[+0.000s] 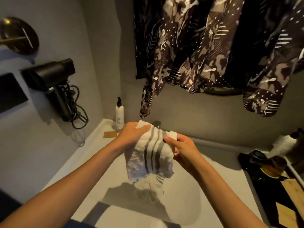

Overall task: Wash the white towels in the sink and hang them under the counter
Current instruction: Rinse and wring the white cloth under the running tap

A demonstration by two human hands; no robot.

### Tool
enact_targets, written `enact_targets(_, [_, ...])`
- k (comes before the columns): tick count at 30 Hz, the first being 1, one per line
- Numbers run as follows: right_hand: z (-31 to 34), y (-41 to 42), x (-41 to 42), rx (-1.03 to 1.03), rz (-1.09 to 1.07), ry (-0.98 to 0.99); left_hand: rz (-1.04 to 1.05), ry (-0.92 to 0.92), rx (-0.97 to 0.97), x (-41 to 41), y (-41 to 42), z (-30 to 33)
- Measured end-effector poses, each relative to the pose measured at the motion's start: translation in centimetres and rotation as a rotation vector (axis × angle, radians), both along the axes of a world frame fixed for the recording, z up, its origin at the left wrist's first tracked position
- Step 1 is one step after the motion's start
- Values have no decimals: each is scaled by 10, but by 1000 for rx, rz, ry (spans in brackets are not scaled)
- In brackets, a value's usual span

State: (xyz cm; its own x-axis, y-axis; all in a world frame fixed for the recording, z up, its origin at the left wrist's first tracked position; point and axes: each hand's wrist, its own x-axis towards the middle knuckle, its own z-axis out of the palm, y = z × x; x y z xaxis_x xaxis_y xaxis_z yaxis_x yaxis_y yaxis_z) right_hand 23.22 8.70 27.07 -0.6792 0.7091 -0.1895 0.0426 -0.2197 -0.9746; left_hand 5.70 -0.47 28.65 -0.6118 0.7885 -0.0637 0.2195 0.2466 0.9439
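In the middle of the frame a white striped towel (151, 155) hangs long-way down over the grey sink (189, 195), its top bunched between the left hand (133, 134) and right hand (181, 147), both squeezing it tight, equally close.

I see one towel (152, 155), white terry with a band of dark grey stripes running down its middle. It is bunched and crumpled, held up in the air over the pale sink (189, 203) rather than lying in it. Its top edge is gathered at two points, far left and right, so the cloth sags between them and hangs in loose folds below. The lower end dangles free, with more stripes showing near its bottom edge.
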Motion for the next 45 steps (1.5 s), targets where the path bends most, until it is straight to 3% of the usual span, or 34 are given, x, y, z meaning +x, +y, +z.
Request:
enact_targets(4, [25, 4, 1, -192, 7, 135, 175, 114, -115, 12, 2, -2])
enact_targets(6, [35, 9, 1, -339, 45, 204, 264, 413, -180, 13, 3, -5])
enact_targets(8, [38, 13, -4, -381, 65, 229, 277, 619, -13, 22, 4, -1])
enact_targets(10, [33, 16, -9, -341, 89, 232, 131, 502, 138, 40, 10, 8])
enact_targets(12, [22, 18, -10, -353, 70, 262, 11, 384, 117, 52, 19, 8])
enact_targets(19, [3, 20, 10, -313, 103, 257, 54, 303, 109, 55, 26, -14])
enact_targets(20, [1, 20, 12, -182, 81, 205, 78, 291, 111, 55, 27, -15])
enact_targets(24, [-17, 40, 19, 860, -193, -251, 52, 215, 113, 51, 31, -9])
enact_targets(26, [-25, 46, 21, 1035, -126, -363, -45, 215, 115, 49, 33, -2])
enact_targets(30, [-26, 60, 24, 921, -15, -225, -219, 356, 42, 47, 32, 12])
enact_targets(33, [-3, 75, 35, 781, 102, -275, -255, 490, -14, 37, 25, 18])
enact_targets(36, [22, 88, 44, 950, 230, -387, -340, 580, -116, 33, 17, 18])
enact_targets(40, [51, 84, 49, 976, 376, -281, -430, 693, -150, 31, 12, 22])
enact_targets(41, [59, 85, 51, 975, 360, -248, -430, 664, -123, 28, 10, 25])
enact_targets(43, [71, 87, 56, 896, 251, -126, -411, 408, -21, 24, 7, 27])
enact_targets(45, [67, 87, 58, 650, 70, 51, -349, 152, 124, 25, 8, 21])
